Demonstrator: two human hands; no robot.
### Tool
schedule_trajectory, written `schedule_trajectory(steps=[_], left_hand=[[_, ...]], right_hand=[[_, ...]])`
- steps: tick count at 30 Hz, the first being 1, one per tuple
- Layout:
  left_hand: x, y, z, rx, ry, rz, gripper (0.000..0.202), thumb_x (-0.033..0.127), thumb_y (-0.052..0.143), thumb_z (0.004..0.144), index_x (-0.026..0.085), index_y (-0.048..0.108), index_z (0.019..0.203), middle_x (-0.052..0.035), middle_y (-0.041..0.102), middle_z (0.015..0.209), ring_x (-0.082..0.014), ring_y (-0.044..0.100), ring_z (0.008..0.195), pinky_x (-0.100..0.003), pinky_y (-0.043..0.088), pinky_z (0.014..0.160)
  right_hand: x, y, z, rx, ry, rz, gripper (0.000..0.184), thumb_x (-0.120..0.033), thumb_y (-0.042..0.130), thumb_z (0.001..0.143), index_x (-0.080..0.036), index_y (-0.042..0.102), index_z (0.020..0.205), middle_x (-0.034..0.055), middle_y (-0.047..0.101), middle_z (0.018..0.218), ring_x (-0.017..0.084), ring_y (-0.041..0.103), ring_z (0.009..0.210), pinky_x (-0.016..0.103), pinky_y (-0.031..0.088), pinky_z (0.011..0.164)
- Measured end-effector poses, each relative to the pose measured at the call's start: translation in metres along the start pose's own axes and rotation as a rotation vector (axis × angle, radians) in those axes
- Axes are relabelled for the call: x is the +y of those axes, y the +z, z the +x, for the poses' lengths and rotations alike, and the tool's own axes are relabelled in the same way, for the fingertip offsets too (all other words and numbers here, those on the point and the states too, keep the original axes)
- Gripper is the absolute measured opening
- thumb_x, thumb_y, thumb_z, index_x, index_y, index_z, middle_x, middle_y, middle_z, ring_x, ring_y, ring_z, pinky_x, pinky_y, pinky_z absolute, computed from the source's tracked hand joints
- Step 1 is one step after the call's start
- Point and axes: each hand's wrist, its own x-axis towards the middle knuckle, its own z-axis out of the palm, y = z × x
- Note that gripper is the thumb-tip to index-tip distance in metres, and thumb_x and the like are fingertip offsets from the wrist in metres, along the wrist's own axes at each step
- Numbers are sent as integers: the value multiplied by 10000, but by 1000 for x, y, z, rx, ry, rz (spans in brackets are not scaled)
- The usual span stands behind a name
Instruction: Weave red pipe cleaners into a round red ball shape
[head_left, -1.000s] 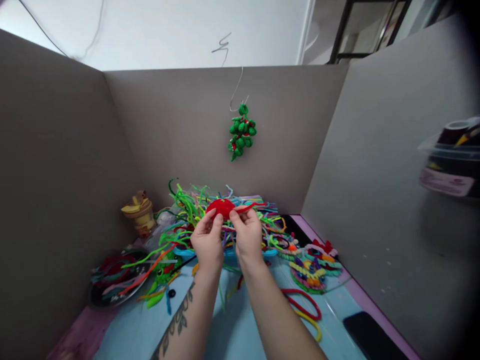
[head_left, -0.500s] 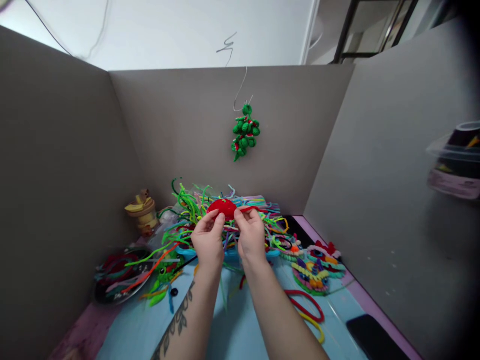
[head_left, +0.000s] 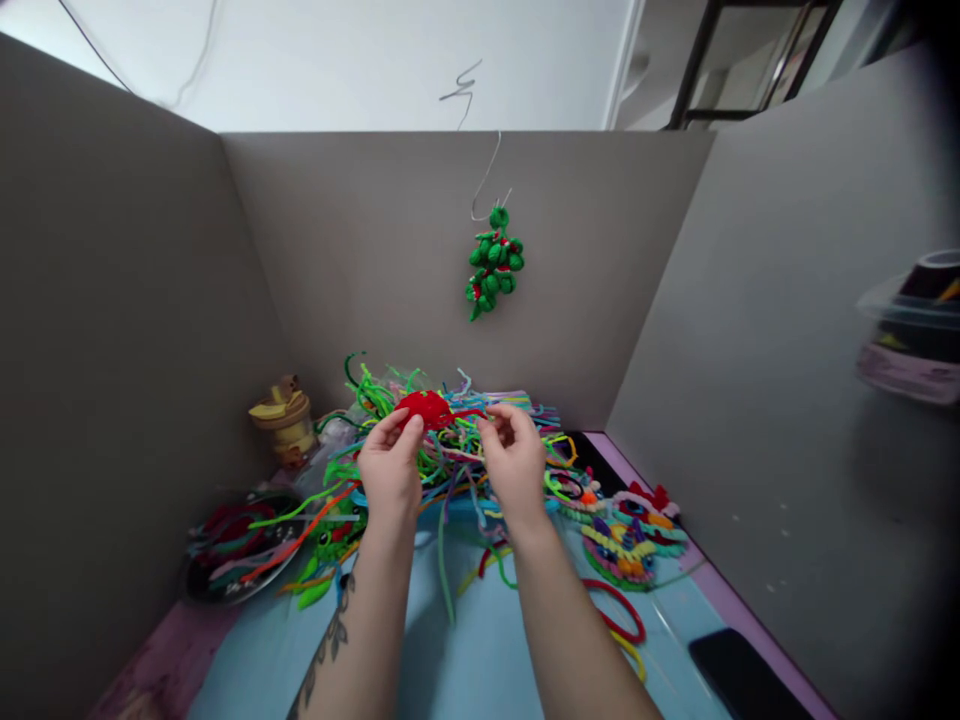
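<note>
My left hand [head_left: 390,468] pinches a small red fuzzy coiled piece [head_left: 422,408] between thumb and fingers, held up above the table. A red pipe-cleaner tail [head_left: 466,413] runs from that piece to the right, and my right hand [head_left: 514,457] pinches its end. Both hands hover over a big heap of coloured pipe cleaners [head_left: 450,440] lying at the back of the light-blue mat [head_left: 465,650].
Grey cardboard walls [head_left: 135,320] close in three sides. A green pipe-cleaner bunch [head_left: 493,265] hangs on a wire hook. A yellow toy [head_left: 283,420], a dark dish of scraps [head_left: 232,555], a colourful woven figure [head_left: 626,535], red and yellow loops [head_left: 615,620] and a black phone [head_left: 739,675] lie around.
My hands have drawn apart: the left moved left with the red piece, the right moved right, stretching the red tail between them.
</note>
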Motion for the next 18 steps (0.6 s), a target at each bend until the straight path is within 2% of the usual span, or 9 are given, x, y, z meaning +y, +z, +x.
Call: schedule_trajectory(steps=[3, 6, 13, 18], left_hand=[[4, 1, 0, -14, -55, -22, 369, 227, 829, 485, 131, 675, 807, -3, 660, 680, -95, 613, 612, -211, 481, 604], [5, 2, -2, -21, -62, -30, 360, 227, 828, 489, 135, 676, 802, -7, 668, 694, -95, 613, 615, -209, 476, 600], [0, -1, -2, -48, -29, 59, 314, 229, 814, 527, 137, 681, 796, 1, 658, 670, -87, 593, 608, -206, 461, 609], [1, 0, -3, -59, -52, 103, 318, 219, 814, 514, 135, 675, 788, -3, 664, 679, -97, 595, 617, -227, 467, 636]], right_hand=[[5, -5, 3, -88, -126, -159, 182, -217, 563, 775, -201, 660, 929, 31, 585, 815, 159, 538, 698, 279, 432, 642], [11, -4, 4, -153, -143, -180, 120, -216, 568, 774, -196, 675, 823, 34, 611, 796, 165, 558, 703, 283, 441, 650], [-3, 2, -4, -97, 79, 148, 173, -339, 605, 780, -174, 656, 769, 7, 651, 666, 155, 586, 614, 266, 459, 588], [-8, 4, -11, -1, -16, 174, 148, -300, 598, 799, -181, 681, 822, 32, 682, 780, 166, 613, 721, 289, 485, 678]])
